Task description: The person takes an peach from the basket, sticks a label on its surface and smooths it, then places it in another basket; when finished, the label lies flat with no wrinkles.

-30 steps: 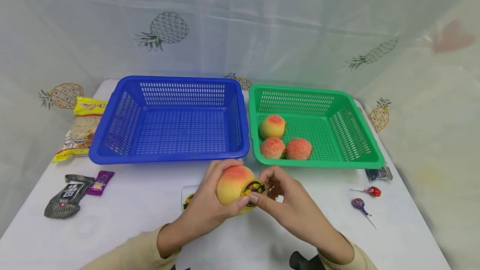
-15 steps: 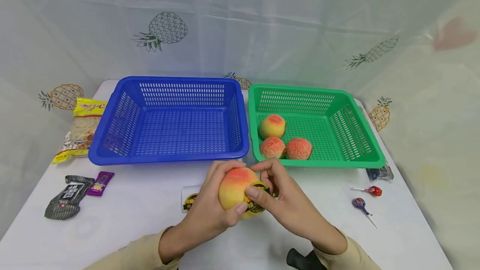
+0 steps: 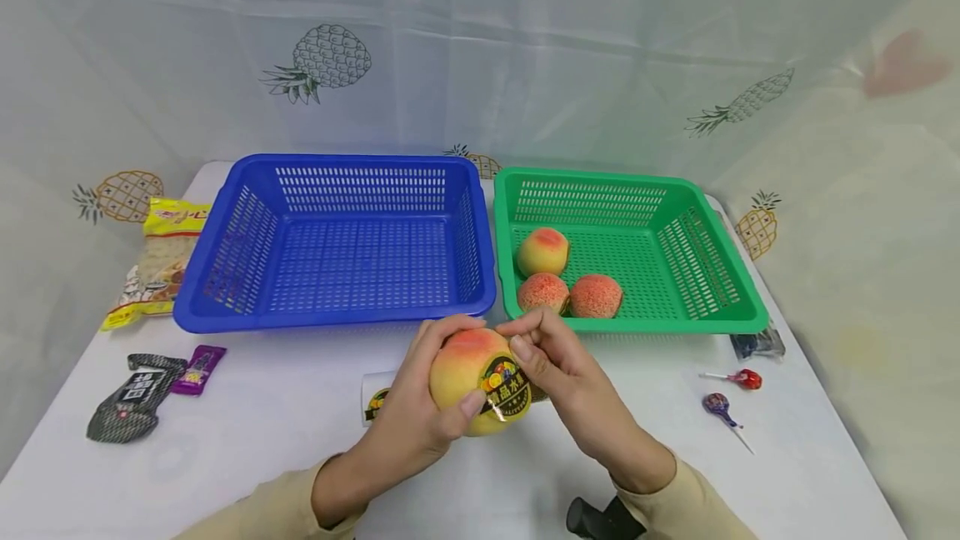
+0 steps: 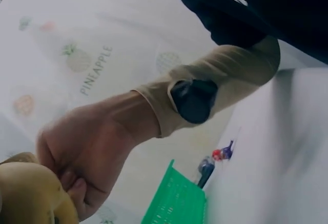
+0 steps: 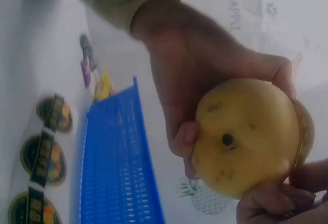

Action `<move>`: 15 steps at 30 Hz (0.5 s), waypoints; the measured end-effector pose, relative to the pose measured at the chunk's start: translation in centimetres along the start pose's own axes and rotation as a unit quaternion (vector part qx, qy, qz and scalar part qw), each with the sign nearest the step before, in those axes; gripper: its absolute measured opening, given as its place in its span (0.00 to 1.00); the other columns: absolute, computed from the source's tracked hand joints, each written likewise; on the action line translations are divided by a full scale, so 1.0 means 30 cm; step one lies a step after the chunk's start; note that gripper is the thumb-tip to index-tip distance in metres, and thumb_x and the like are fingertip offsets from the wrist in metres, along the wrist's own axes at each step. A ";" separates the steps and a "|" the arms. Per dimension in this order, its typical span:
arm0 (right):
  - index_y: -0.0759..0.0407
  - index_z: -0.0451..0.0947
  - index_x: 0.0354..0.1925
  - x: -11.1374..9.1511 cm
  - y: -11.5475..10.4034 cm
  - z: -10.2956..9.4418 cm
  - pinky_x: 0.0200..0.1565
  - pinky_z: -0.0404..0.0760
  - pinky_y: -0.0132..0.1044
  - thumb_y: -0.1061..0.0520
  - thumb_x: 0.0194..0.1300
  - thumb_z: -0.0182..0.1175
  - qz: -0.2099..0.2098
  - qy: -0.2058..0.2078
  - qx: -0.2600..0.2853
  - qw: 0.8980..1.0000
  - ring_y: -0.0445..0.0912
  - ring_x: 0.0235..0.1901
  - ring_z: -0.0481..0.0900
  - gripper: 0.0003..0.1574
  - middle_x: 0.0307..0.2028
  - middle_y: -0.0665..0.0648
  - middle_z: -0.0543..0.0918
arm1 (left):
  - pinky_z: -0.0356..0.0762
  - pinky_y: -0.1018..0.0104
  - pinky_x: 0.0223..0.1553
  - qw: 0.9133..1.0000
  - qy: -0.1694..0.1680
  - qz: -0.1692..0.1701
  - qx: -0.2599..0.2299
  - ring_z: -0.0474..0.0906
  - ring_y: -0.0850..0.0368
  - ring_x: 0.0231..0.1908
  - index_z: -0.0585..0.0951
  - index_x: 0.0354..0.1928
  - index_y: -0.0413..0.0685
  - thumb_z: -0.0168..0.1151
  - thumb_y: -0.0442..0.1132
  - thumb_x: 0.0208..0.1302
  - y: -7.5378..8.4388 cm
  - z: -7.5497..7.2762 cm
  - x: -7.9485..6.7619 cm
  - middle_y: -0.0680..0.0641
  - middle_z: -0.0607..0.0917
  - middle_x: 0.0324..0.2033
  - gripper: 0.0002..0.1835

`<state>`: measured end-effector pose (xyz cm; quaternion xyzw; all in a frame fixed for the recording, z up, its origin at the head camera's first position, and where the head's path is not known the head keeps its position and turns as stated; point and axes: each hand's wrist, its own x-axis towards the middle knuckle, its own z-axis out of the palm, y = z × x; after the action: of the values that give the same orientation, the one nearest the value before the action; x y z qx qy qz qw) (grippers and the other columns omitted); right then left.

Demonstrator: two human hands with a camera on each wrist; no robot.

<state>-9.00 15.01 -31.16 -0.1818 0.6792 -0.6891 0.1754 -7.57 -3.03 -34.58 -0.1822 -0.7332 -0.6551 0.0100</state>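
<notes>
My left hand [image 3: 420, 407] grips a yellow peach [image 3: 457, 369] with a red blush, fingers behind and thumb on its front. A round black-and-gold sticker [image 3: 506, 386] lies against the peach's front right. My right hand [image 3: 573, 390] has its fingers curled at that side, thumb by the sticker's upper right edge, and appears to pinch it. In the right wrist view the peach's [image 5: 246, 137] underside shows a dark hole, and the sticker's rim [image 5: 307, 131] curves around its side. Part of the sticker's far side is hidden by the right hand.
A blue basket [image 3: 333, 325] stands behind the hands. Beside it, a green basket [image 3: 720, 327] holds three peaches [image 3: 596, 297]. A strip of stickers [image 3: 375, 398] lies by the left hand. Snack packets [image 3: 135, 398] are at left, lollipops [image 3: 718, 405] at right.
The sticker now lies flatter against the peach, its face turned more to the front. My right thumb has shifted from the sticker's front to its upper right edge. The left hand keeps its hold.
</notes>
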 end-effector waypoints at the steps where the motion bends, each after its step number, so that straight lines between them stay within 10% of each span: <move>1: 0.61 0.60 0.51 0.003 0.000 0.000 0.32 0.74 0.35 0.58 0.70 0.37 -0.001 0.011 0.015 1.000 0.42 0.33 0.72 0.14 0.35 0.54 0.71 | 0.75 0.65 0.33 1.000 0.006 -0.002 0.000 0.69 0.54 0.41 0.64 0.56 0.64 0.60 0.44 0.48 0.001 0.000 0.003 0.52 0.66 0.48 0.30; 7: 0.54 0.60 0.55 0.006 -0.001 0.022 0.23 0.62 0.32 0.54 0.70 0.40 -0.004 0.084 -0.028 0.996 0.41 0.23 0.57 0.17 0.28 0.52 0.60 | 0.74 0.64 0.42 0.998 0.055 -0.012 0.021 0.62 0.58 0.51 0.56 0.60 0.66 0.63 0.43 0.52 0.010 0.007 0.002 0.55 0.57 0.55 0.36; 15: 0.51 0.59 0.55 0.008 0.010 0.057 0.34 0.79 0.41 0.55 0.67 0.47 -0.003 0.067 -0.058 0.996 0.49 0.36 0.75 0.19 0.42 0.61 0.70 | 0.68 0.65 0.46 0.993 0.086 0.066 0.051 0.58 0.56 0.53 0.53 0.61 0.53 0.66 0.46 0.49 -0.016 0.033 -0.009 0.50 0.55 0.55 0.40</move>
<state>-8.38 13.40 -31.44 -0.1468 0.7276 -0.6599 0.1163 -7.24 -2.19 -35.25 -0.1723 -0.7486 -0.6279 0.1250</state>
